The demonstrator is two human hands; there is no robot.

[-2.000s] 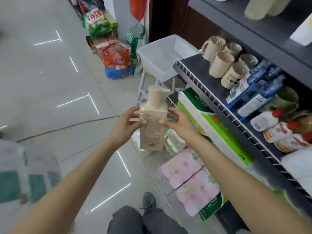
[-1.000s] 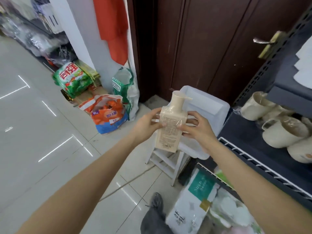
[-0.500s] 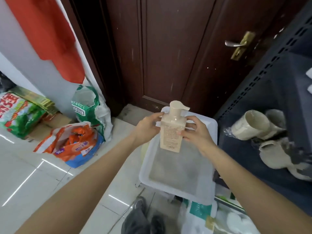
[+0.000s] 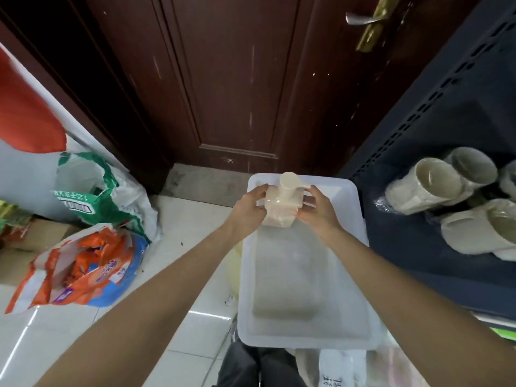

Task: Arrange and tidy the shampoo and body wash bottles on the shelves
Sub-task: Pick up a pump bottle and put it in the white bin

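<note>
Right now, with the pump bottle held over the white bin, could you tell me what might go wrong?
1. The pump bottle is pinched only near its shoulders by the left hand and right hand, and could slip into the white plastic bin.
2. Its pump head sticks up unguarded and might get pressed.
3. The wrapped mugs lie close to the right elbow.

Both forearms (image 4: 156, 297) bare, no sleeves, no watch or rings; dark grey trousers (image 4: 251, 367) at bottom edge.
</note>
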